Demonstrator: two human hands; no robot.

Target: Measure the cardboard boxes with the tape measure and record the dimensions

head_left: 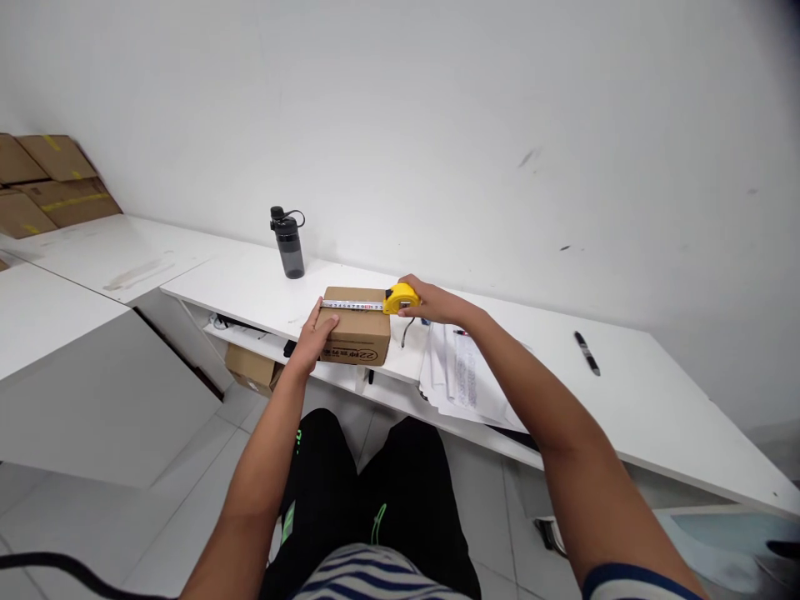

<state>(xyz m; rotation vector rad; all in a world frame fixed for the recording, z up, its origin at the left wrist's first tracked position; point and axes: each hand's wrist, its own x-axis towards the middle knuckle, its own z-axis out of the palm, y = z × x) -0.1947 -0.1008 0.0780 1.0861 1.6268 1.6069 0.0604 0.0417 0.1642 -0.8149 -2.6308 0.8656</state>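
Note:
A small brown cardboard box with dark printing on its front sits at the front edge of the white desk. My left hand grips its left side, the thumb lying on top and the fingers round the left edge. In my right hand is a yellow tape measure, held at the box's right edge. Its white blade is drawn out across the top of the box, with the end at my left fingers. A dark wrist strap hangs from the tape measure's case.
Behind the box, to the left, stands a dark water bottle. Papers lie right of the box under my right forearm, and a black marker lies farther right. Cardboard boxes are stacked at far left. A shelf runs below the desktop.

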